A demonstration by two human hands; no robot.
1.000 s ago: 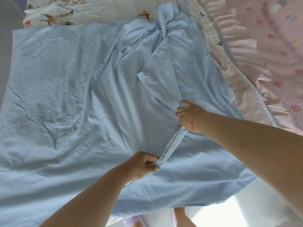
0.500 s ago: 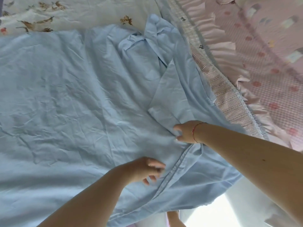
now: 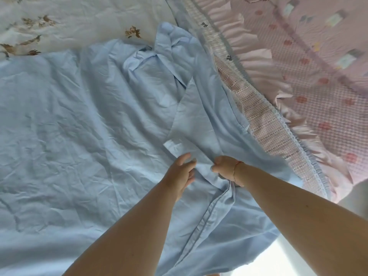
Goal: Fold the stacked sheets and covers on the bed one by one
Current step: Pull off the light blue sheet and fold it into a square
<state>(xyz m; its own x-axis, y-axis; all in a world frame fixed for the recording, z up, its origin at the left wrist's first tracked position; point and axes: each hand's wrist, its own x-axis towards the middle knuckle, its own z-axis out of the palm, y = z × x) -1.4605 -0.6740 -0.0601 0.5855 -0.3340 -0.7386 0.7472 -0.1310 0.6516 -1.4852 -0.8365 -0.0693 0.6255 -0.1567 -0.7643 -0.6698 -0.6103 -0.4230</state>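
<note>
- The right hand (image 3: pixel 226 166), a thin cord at its wrist, has its fingers curled into a bunched fold of the blue sheet (image 3: pixel 79 136), pinching it where the turned-over flap meets the hemmed edge
- The left hand (image 3: pixel 181 174) lies just beside it at 9 o'clock, fingers loosely spread over the same fold and holding nothing that I can see; whether the fingertips touch the cloth I cannot tell
- From the grip a stitched hem (image 3: pixel 207 216) runs toward 6 o'clock; a triangular flap rises toward 12 o'clock and ends in a crumpled knot of cloth
- The blue sheet lies spread and creased over most of the bed, from 9 o'clock across to the middle
- It looks thin, light and limp: it should hold no shape and slide easily, so the hem or a corner is the best hold
- Count: one blue sheet on top, one white leaf-print sheet (image 3: pixel 69 20) at 11 o'clock, one pink frilled cover (image 3: pixel 318 76) at 2 o'clock; two hands
</note>
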